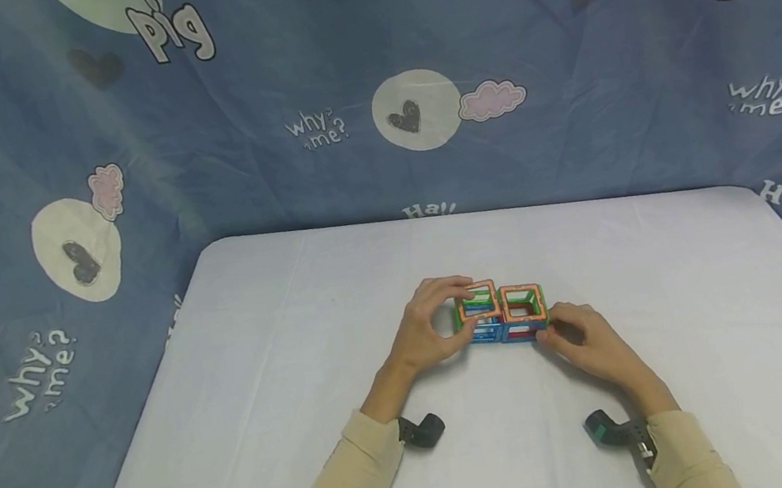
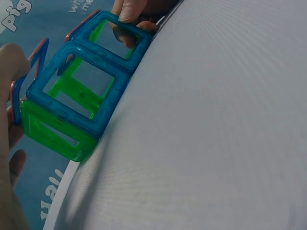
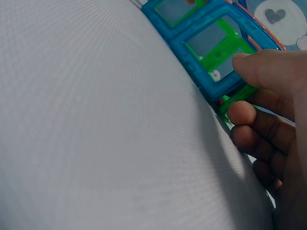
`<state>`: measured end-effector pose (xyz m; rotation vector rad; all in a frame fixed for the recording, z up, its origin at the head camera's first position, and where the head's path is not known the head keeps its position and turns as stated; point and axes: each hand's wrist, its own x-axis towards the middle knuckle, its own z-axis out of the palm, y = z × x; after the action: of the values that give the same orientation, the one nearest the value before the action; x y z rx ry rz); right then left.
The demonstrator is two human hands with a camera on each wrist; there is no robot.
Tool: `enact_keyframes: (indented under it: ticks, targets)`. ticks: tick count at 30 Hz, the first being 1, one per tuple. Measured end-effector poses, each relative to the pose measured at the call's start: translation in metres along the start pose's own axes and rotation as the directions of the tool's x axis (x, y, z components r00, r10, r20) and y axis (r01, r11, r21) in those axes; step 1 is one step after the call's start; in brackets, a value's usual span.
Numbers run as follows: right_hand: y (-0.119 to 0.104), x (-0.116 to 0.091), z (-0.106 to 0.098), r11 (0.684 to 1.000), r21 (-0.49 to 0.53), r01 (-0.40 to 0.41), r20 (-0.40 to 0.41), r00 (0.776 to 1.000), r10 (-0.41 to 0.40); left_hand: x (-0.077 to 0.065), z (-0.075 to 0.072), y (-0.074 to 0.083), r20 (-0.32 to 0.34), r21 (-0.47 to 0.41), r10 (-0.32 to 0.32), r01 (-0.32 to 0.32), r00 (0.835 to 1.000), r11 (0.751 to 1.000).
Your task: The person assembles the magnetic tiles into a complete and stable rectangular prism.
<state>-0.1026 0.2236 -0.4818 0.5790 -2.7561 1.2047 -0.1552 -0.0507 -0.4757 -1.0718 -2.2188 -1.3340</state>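
Observation:
On the table stands a low block of two joined cubes made of square magnetic tiles (image 1: 523, 329), with blue faces along the front and green ends. An orange square tile (image 1: 521, 289) tops the right cube. My left hand (image 1: 424, 325) pinches another orange-edged tile (image 1: 481, 315) between thumb and fingers, tilted over the left cube. In the left wrist view this held tile (image 2: 18, 91) leans at the top of the block. My right hand (image 1: 599, 343) grips the block's right end, its thumb on the blue front tile (image 3: 178, 42) and curled fingers beside the green end.
A white cloth covers the table (image 1: 297, 427). Behind it and along the left hangs a blue printed curtain (image 1: 350, 174). Dark wrist cameras stick out from both cuffs, a left one (image 1: 425, 431) and a right one (image 1: 608, 428).

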Motion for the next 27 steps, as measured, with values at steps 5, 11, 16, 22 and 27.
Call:
enact_keyframes:
  ticks: [5, 11, 16, 22, 27]
  targets:
    - [-0.0001, 0.0, 0.0002, 1.0, -0.006, 0.005, -0.004, 1.0, -0.005, -0.0003, -0.0002, 0.0011, 0.007, 0.022, 0.0, 0.0, 1.0, 1.0]
    - [0.0002, -0.0004, 0.0004, 1.0, -0.005, 0.005, -0.006, 1.0, -0.005, 0.0009, -0.0001, 0.0019, 0.014, 0.02, 0.004, -0.004, 1.0, 1.0]
    - [0.0004, -0.0006, 0.0002, 1.0, 0.004, 0.012, -0.007, 1.0, -0.012, 0.0003, 0.0008, 0.0011, 0.02, 0.009, 0.008, -0.008, 1.0, 1.0]
    - [0.0004, -0.0004, -0.0005, 1.0, 0.004, 0.007, -0.001, 1.0, -0.007, 0.0, 0.0027, -0.001, 0.022, -0.001, 0.019, -0.019, 1.0, 1.0]
    - [-0.0001, -0.0002, -0.0013, 1.0, 0.006, 0.013, -0.001, 1.0, -0.013, 0.0, 0.0029, -0.0006, 0.039, 0.011, 0.011, -0.012, 0.999, 1.0]
